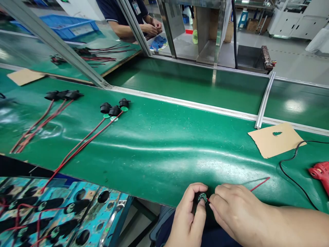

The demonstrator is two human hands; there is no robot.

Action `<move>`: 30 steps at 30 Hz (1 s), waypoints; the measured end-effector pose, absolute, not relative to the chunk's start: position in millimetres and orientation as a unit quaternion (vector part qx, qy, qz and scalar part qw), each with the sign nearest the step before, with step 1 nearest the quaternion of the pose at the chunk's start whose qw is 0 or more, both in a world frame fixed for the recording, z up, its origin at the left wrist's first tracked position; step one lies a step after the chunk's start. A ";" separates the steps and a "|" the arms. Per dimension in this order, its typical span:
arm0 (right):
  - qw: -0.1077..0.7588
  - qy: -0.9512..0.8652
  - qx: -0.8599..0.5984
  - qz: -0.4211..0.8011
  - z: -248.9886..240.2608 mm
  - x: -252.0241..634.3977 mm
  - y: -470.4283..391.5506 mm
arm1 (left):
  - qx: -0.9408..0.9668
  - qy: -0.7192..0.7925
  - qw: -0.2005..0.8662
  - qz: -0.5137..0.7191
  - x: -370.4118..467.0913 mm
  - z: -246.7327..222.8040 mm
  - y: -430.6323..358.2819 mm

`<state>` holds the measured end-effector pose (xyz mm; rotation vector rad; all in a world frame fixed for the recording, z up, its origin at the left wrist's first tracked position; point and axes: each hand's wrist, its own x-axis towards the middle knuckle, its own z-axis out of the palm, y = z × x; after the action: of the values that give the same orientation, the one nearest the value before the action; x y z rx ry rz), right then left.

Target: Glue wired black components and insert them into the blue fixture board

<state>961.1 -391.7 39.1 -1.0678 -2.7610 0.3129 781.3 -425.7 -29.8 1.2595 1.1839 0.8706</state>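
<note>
At the near edge of the green desk (pixel 180 164), a small round part (pixel 202 197) w/ a dark, circuit-like face is held up between two bare hands. L hand (pixel 189 216): thumb & index fingers nearly closed, pinching the part at its rim. R hand (pixel 239 209): fingers bunched tight, apparently closed on a red wire (pixel 260 184) just beside the part; exact grip partly hidden. One wire end sticks out past the knuckles.

Progress (judged): pc. in hand looks mid-work; whether its wire is attached can't be told. Three black housings (pixel 114 110) w/ green discs & red leads lie L of centre; a second grp. of black housings (pixel 64 95), also wired, lies farther L. Which, if either, is finished is unclear. More black pcs. w/ red leads fill a blue fixture (pixel 94 199), lower L, prob. the same batch.

Surroundings: cardboard sheet (pixel 264 147) w/ torn hole; black cord (pixel 288 175) overlapping it; red tool (pixel 321 171) cut off at R edge. Nothing visibly obstructs the hands, tho. the cord lies nearby. Slanted metal post (pixel 59 44) partly hides the area behind, incl. a blue crate (pixel 66 36).
</note>
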 end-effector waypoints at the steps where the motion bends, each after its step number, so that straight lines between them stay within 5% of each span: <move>1: 0.078 -0.927 -0.353 0.096 36.5 960.5 -392.7 | 0.536 0.504 0.566 0.371 781.3 -31.1 -426.6; 17: 0.005 -0.933 -0.342 0.112 35.3 953.2 -393.1 | 0.464 0.509 0.613 0.386 790.1 -21.5 -422.7; 30: 0.109 -0.847 -0.435 0.285 51.0 964.6 -392.6 | 0.430 0.505 0.663 0.349 780.6 -17.6 -407.3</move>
<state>964.6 -392.6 51.0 -1.2783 -2.4925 0.8379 780.6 -407.3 -17.6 0.9714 1.1412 0.7879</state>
